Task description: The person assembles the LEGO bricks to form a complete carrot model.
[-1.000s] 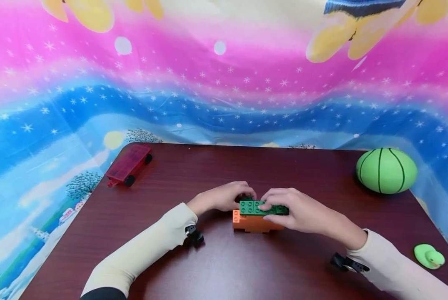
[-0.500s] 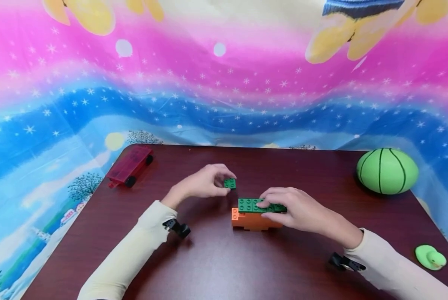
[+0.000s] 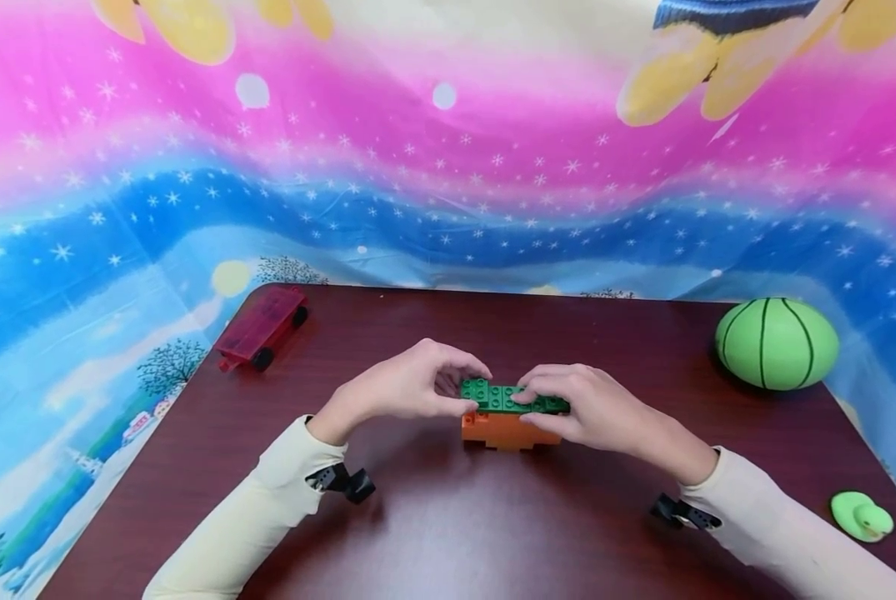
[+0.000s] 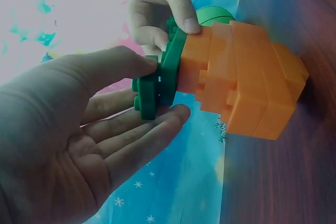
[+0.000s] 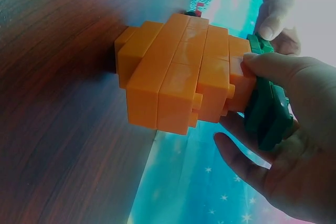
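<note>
A stepped build of orange toy building bricks (image 3: 509,432) stands on the table, topped by a layer of green bricks (image 4: 173,66). My left hand (image 3: 410,385) pinches a small green brick (image 4: 148,95) between thumb and fingers. That brick overlaps the left end of the green layer, its studs facing up. On the other side, my right hand (image 3: 598,410) grips the top of the build. Its thumb (image 5: 273,66) lies against the uppermost orange bricks (image 5: 239,72), while the other fingers reach behind the green part and are partly hidden.
A red toy wagon (image 3: 262,327) with black wheels stands at the table's far left corner. To the far right sits a green ball (image 3: 778,344) with dark lines, and a small green duck-like toy (image 3: 862,517) lies near the right edge. A printed cloth (image 3: 448,183) hangs behind the table (image 3: 432,533).
My left hand came out from behind the build with the small green brick, swung left, then brought it to the green layer's left end. My right hand stayed on the build.
</note>
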A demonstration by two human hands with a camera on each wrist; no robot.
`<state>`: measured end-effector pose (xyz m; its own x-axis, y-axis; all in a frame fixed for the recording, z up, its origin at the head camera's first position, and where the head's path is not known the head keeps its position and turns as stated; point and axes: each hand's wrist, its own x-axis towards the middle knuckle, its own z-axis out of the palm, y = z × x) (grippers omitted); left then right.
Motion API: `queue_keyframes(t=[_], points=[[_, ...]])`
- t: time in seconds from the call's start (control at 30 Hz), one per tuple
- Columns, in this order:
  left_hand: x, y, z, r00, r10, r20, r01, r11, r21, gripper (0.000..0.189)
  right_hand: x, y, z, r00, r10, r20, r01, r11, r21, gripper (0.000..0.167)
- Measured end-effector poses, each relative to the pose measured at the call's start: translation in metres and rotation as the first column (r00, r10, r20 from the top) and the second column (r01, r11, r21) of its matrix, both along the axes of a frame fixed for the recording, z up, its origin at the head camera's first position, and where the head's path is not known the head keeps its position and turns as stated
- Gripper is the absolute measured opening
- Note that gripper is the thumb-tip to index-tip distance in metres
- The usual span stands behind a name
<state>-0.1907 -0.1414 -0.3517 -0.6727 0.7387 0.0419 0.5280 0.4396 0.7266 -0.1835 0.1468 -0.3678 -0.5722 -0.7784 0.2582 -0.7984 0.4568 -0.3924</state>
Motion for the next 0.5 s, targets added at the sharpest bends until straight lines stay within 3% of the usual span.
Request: queue_keyframes(t=[0.5], points=[[0.0024, 0.0057, -0.0046, 0.997, -0.02, -0.072, 0.023, 0.998, 0.054, 0.031, -0.001, -0.0005, 0.001, 1.0, 0.01, -0.02, -0.01, 1.0, 0.013, 0.015]])
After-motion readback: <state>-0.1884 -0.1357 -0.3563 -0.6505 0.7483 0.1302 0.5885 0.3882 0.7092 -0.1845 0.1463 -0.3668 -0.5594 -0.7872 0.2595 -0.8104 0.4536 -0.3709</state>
